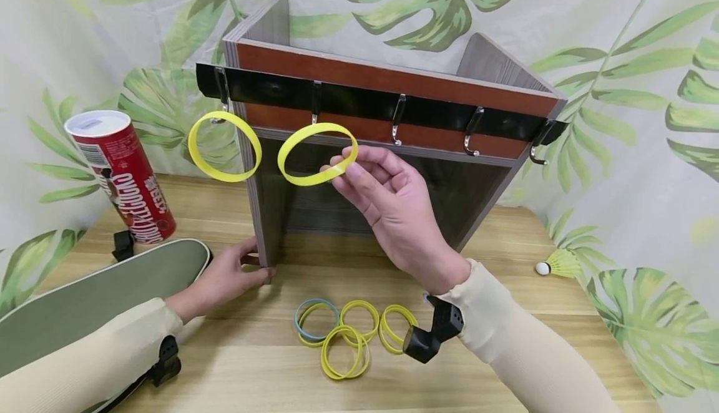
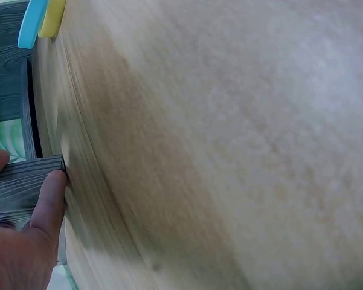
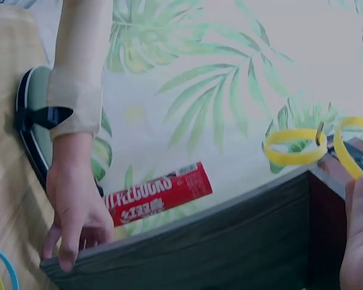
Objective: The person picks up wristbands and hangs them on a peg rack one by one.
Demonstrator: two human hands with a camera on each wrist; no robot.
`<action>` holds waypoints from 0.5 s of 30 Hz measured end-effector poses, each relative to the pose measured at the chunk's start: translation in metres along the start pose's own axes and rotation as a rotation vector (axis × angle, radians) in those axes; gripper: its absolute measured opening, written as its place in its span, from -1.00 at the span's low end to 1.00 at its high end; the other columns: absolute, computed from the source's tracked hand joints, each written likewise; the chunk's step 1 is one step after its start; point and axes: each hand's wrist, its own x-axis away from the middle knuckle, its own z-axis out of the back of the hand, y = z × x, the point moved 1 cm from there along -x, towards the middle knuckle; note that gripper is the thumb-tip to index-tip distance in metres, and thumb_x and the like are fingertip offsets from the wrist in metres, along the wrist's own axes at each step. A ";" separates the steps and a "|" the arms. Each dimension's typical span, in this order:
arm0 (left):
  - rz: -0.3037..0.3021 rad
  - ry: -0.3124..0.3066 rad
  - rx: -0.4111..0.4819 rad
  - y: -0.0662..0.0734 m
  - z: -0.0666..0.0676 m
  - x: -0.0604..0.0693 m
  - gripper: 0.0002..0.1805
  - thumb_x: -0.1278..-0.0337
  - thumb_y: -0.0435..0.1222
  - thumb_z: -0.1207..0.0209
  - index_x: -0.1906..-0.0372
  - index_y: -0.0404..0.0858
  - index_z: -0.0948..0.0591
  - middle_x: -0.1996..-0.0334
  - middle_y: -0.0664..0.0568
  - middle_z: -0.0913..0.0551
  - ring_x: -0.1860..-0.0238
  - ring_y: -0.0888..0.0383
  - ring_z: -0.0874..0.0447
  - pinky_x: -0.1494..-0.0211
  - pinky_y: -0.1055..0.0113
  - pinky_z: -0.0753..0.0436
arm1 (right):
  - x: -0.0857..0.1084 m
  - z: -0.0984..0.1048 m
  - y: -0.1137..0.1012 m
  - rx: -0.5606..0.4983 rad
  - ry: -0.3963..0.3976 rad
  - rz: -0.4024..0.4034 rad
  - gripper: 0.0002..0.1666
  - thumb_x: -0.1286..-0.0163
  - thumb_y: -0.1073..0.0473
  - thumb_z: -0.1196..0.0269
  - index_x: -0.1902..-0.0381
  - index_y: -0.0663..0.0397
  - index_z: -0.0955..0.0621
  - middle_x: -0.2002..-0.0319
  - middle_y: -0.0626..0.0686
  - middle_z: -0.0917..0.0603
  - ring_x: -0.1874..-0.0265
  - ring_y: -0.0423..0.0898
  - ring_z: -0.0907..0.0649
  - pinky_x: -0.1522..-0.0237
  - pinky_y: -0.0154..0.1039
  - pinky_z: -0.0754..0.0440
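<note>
My right hand [image 1: 393, 207] pinches a yellow wristband [image 1: 311, 179] between thumb and fingers, in front of the second hook [image 1: 316, 101] from the left. Whether the hook tip passes inside that band cannot be told. Another yellow wristband [image 1: 226, 176] hangs from the leftmost hook [image 1: 223, 88]. The hooks sit on a black rail [image 1: 359, 100] across a grey wooden stand [image 1: 257, 213] with a red-brown front board. Down low, my left hand [image 1: 227, 272] grips the foot of the stand's left side panel, with a finger lying along its edge [image 2: 51, 202] in the left wrist view.
Several yellow wristbands [image 1: 344, 375] and a blue one [image 1: 296, 322] lie on the wooden table [image 1: 253, 350] before the stand. To the left are a red can [image 1: 126, 182] and a grey-green skateboard-like deck [image 1: 112, 294]. A yellow shuttlecock [image 1: 562, 264] lies at right.
</note>
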 end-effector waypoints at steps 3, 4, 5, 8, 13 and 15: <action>0.001 0.002 0.000 -0.001 0.001 0.000 -0.43 -0.27 -0.35 -0.34 -0.34 -0.43 -0.51 -0.15 -0.37 -0.69 -0.16 -0.27 -0.73 0.09 0.42 -0.64 | 0.001 -0.004 0.000 0.005 0.035 0.014 -0.70 -0.58 0.49 -0.03 0.02 0.05 -0.61 0.06 -0.03 -0.76 0.01 -0.21 -0.75 -0.14 -0.33 -0.71; -0.003 0.002 0.000 -0.001 0.001 0.000 -0.43 -0.27 -0.35 -0.34 -0.34 -0.43 -0.51 -0.14 -0.37 -0.70 -0.15 -0.27 -0.73 0.09 0.42 -0.64 | 0.001 -0.005 0.001 0.008 0.049 0.015 -0.70 -0.58 0.48 -0.04 0.03 0.04 -0.62 0.08 -0.03 -0.77 0.02 -0.21 -0.76 -0.13 -0.33 -0.71; -0.006 0.002 0.002 -0.001 0.001 -0.001 -0.43 -0.27 -0.36 -0.34 -0.34 -0.44 -0.51 -0.14 -0.38 -0.70 -0.15 -0.27 -0.73 0.08 0.42 -0.64 | 0.002 -0.006 0.001 0.012 0.062 0.014 -0.70 -0.57 0.48 -0.05 0.05 0.03 -0.62 0.09 -0.03 -0.77 0.04 -0.21 -0.76 -0.12 -0.34 -0.72; -0.014 0.004 0.006 -0.002 0.001 -0.001 -0.43 -0.26 -0.36 -0.34 -0.33 -0.44 -0.52 -0.13 -0.37 -0.70 -0.14 -0.26 -0.74 0.08 0.42 -0.65 | 0.002 -0.008 0.003 0.017 0.094 0.014 -0.72 -0.56 0.49 -0.08 0.05 0.05 -0.63 0.13 -0.03 -0.79 0.08 -0.21 -0.77 -0.11 -0.32 -0.73; -0.020 0.010 0.013 -0.002 0.000 0.000 -0.46 -0.26 -0.36 -0.36 -0.30 -0.43 -0.54 -0.11 -0.35 -0.72 -0.13 -0.24 -0.75 0.07 0.43 -0.64 | 0.002 -0.005 0.009 0.052 0.108 0.007 -0.75 -0.54 0.49 -0.11 0.01 0.11 -0.61 0.14 -0.04 -0.78 0.09 -0.21 -0.76 -0.13 -0.28 -0.73; -0.018 0.011 0.017 -0.002 0.000 0.000 -0.47 -0.26 -0.36 -0.36 -0.29 -0.43 -0.54 -0.10 -0.35 -0.72 -0.13 -0.24 -0.75 0.07 0.42 -0.64 | 0.003 -0.003 0.012 0.096 0.101 0.012 -0.77 -0.54 0.48 -0.12 -0.01 0.15 -0.60 0.12 -0.05 -0.77 0.08 -0.21 -0.76 -0.15 -0.27 -0.73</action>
